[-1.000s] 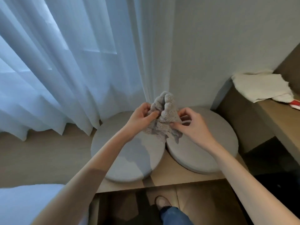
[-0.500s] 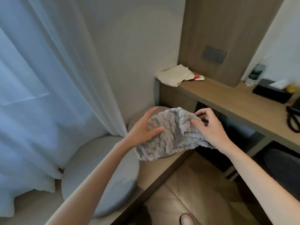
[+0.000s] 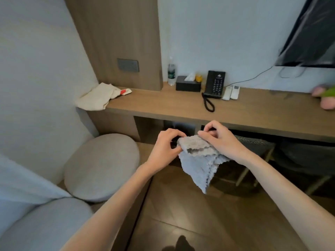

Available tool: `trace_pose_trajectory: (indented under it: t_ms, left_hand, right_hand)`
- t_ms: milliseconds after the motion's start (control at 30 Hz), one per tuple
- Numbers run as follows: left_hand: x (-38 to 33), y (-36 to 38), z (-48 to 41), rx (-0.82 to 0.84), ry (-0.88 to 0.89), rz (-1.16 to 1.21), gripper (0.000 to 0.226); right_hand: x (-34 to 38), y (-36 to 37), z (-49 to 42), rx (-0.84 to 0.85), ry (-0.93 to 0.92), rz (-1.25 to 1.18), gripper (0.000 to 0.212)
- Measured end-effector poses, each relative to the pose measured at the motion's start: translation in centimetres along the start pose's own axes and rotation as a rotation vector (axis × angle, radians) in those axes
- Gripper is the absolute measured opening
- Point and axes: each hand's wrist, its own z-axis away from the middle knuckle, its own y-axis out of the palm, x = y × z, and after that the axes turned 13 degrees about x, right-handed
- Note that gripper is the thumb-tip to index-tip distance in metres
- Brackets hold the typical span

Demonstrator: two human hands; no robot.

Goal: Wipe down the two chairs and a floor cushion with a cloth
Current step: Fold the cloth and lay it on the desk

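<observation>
Item: cloth [image 3: 197, 160], grey-blue, deep looped pile, scalloped edge. It is held in mid-air in front of the bench [image 3: 181, 107], touching no surface, with one corner hanging to a point below. Holders: left hand [image 3: 164, 147] pinches the upper left edge between thumb and curled fingers [image 3: 174, 133]; right hand [image 3: 219, 140] pinches the top edge just beside it, thumb and forefinger closed on the fabric, the rest curled. Handling, by estimate: very light, wholly limp, no stiffness to push with; the plush pile should grip well and not slip; nothing fragile. Best taken folded or bunched into a pad under one palm, since a single layer held by its edge would only trail. Damp or dry: cannot be told. Surfaces to wipe: round cushion [image 3: 101, 167], pale grey matte fabric, domed and padded, on a low wooden platform at left; second cushion [image 3: 45, 225] of the same kind, nearer, partly under a white curtain [image 3: 21, 182]; chair [image 3: 253, 144], dark woven seat on slim pale legs, tucked under the bench, probably firmer and ridged. A further dark shape to its right is too dim to identify. Bench: smooth wood-grain top, carrying a black telephone [image 3: 215, 84], black tissue box [image 3: 188, 85], clear bottle [image 3: 171, 73], two white remotes [image 3: 231, 92] and a cream fabric bag [image 3: 96, 98].
</observation>
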Motion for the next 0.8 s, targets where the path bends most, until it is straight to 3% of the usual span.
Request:
trace_pose_trajectory:
  t_ms: [133,267,400,567,667,733,800]
  left_hand:
    - [-2.6,5.4,-5.7,0.149,-0.096,0.201,0.004]
    - [-5.4,10.5,-11.5,0.196,-0.153,0.276,0.023]
    - [-7.7,14.8,-16.8,0.227,-0.190,0.330,0.030]
    - [-9.3,19.1,-23.6,0.207,-0.192,0.219,0.026]
    - [-11.1,21.3,-27.9,0.301,-0.311,0.599,0.015]
    - [-12.3,22.5,-30.8,0.382,-0.388,0.965,0.022]
    - [-12.9,23.7,-33.8,0.479,-0.355,1.087,0.032]
  right_hand:
    - [-3.9,-6.8,3.2,0.077,0.110,-0.041,0.045]
    - [-8.4,-13.1,5.5,0.169,0.162,0.131,0.044]
    - [-12.7,-19.1,6.7,0.015,0.190,0.126,0.014]
    - [-14.8,-25.4,7.6,-0.162,0.170,0.035,0.015]
    - [-16.0,-28.9,7.1,-0.244,0.159,0.037,0.015]
    - [-17.0,-31.0,6.5,-0.270,0.141,0.042,0.011]
    - [-18.0,-33.1,5.6,-0.245,0.095,0.039,0.011]
